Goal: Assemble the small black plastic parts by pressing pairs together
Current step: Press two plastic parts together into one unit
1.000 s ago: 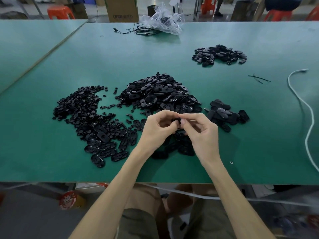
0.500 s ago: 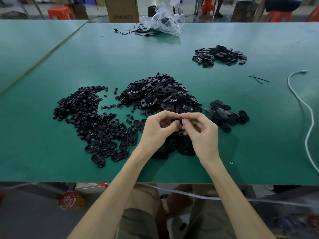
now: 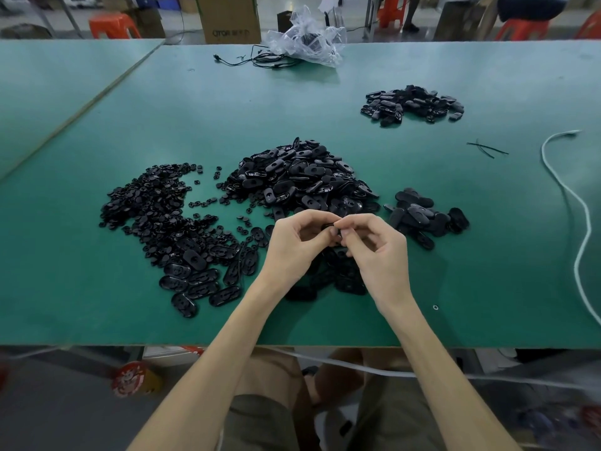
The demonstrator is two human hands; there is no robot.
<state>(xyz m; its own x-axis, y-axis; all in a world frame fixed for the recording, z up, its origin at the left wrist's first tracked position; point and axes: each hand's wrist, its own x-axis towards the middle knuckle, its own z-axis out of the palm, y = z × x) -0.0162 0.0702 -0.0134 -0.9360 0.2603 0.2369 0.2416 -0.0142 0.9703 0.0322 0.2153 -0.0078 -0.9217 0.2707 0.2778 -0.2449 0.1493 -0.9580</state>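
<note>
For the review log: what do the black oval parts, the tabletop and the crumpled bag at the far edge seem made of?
Black oval parts: likely moulded plastic, semi-gloss, light glints on their rims. Tabletop: green matte sheet, mat or laminate, unclear which; hardly any reflection. Bag: thin clear plastic film, crinkled, with bright highlights.

**Around the green tabletop**

The green tabletop [image 3: 97,304] is wide and flat. A second green tabletop [image 3: 48,92] sits just beside it on the left, with a thin line between them. At the far edge lies a crinkly clear plastic bag [image 3: 305,37]. A thin black cable [image 3: 260,60] curls next to it. Behind them stands a brown cardboard box [image 3: 229,17]. An orange stool [image 3: 112,26] stands on the floor further back. On the right, a white cord [image 3: 582,229] bends along the tabletop. Thin black strips [image 3: 486,148] lie crossed near it. A tiny screw [image 3: 435,307] sits near the front edge. A round red thing [image 3: 133,379] shows below the tabletop.
</note>
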